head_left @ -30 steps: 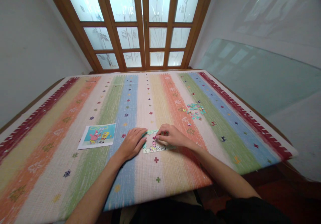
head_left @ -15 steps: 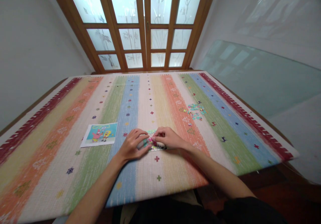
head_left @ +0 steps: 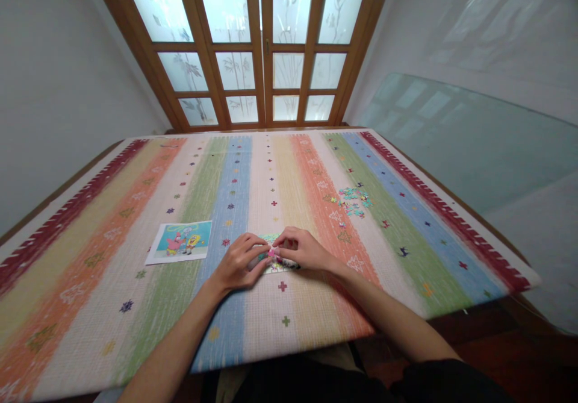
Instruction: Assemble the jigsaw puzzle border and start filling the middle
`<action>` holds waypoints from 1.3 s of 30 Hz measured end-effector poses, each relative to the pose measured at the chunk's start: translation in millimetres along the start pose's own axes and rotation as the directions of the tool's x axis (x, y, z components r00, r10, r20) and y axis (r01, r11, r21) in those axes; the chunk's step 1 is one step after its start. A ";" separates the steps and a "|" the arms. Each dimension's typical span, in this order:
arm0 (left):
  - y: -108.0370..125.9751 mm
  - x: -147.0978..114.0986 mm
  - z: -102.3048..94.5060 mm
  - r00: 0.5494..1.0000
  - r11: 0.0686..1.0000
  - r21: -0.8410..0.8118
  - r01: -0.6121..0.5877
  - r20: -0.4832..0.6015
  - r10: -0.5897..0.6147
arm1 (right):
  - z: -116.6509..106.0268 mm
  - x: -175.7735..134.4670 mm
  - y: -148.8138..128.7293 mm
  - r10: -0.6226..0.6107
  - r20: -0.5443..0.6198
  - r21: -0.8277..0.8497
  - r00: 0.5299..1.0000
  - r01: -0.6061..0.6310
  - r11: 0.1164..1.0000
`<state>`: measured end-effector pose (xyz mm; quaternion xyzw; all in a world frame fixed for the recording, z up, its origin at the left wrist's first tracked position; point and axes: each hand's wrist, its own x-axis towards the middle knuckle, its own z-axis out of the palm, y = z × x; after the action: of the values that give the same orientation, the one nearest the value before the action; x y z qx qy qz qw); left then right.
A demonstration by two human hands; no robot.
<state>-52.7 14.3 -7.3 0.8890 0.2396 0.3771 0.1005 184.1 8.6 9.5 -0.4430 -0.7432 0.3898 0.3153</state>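
A small pink jigsaw piece (head_left: 271,252) is between the fingertips of both hands, over a partly covered jigsaw puzzle (head_left: 270,270) near the table's front edge. My left hand (head_left: 241,261) comes from the left, its thumb and index finger closed around the piece's near side. From the right, my right hand (head_left: 303,250) pinches the same piece between thumb and index finger, the other fingers curled. Green shows along the puzzle's far edge, with pink and dark bits lower down; the hands hide much of it.
A printed cartoon picture (head_left: 180,242) lies flat to the left of my hands. Farther off to the right is a loose heap of jigsaw pieces (head_left: 354,200). A striped cloth (head_left: 289,180) covers the table. Wooden glazed doors (head_left: 266,47) stand behind it.
My right hand's fingers have shifted and opened slightly, and more of the pink piece shows between the fingertips. The left hand stays almost still. The picture and the heap have not moved.
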 end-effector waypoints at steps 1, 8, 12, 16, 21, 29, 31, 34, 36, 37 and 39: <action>-0.1 -0.2 0.2 1.000 1.000 -0.001 -0.007 -0.002 0.007 | -0.2 -0.4 -0.2 -0.025 -0.005 -0.012 1.000 0.025 1.000; -1.3 -2.4 1.7 0.999 1.000 -0.002 0.004 0.048 -0.004 | -0.6 -4.1 2.4 -0.132 0.026 -0.082 0.991 0.133 0.988; -1.4 -2.2 2.0 0.998 1.000 -0.003 0.018 0.060 -0.018 | 0.0 -5.8 4.6 -0.182 0.035 -0.094 0.983 0.185 0.978; -0.7 -1.2 1.7 0.999 1.000 -0.011 0.008 0.047 -0.008 | 1.8 -6.6 6.1 -0.218 0.028 -0.111 0.975 0.220 0.969; 1.5 -0.4 -1.2 0.997 0.999 -0.030 0.044 0.070 -0.042 | 3.8 -7.3 7.1 -0.244 0.011 -0.133 0.970 0.243 0.961; -0.9 -0.7 -3.4 0.987 0.990 0.039 0.138 0.075 -0.141 | 2.3 -9.6 6.1 -0.251 0.034 -0.167 0.967 0.253 0.953; -1.3 -0.4 -2.3 0.987 0.990 0.045 0.136 0.077 -0.139 | 2.1 -10.3 5.9 -0.240 0.053 -0.177 0.969 0.245 0.953; -1.8 -0.4 -0.6 0.987 0.990 0.048 0.134 0.087 -0.138 | 3.2 -10.6 7.4 -0.221 0.069 -0.190 0.973 0.230 0.954; -2.4 -0.6 0.4 0.987 0.990 0.052 0.128 0.090 -0.132 | 4.6 -10.1 9.4 -0.214 0.066 -0.192 0.975 0.223 0.956; -2.7 -0.7 0.9 0.987 0.990 0.056 0.126 0.092 -0.131 | 5.2 -9.7 10.4 -0.214 0.066 -0.193 0.975 0.223 0.956; -3.7 -1.2 2.1 0.986 0.990 0.064 0.128 0.099 -0.134 | 5.9 -9.1 12.2 -0.220 0.070 -0.198 0.973 0.230 0.953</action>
<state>-53.2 16.9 -10.8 0.8922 0.3026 0.3161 0.1118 188.0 2.3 -5.0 -0.3764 -0.8321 0.2831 0.2928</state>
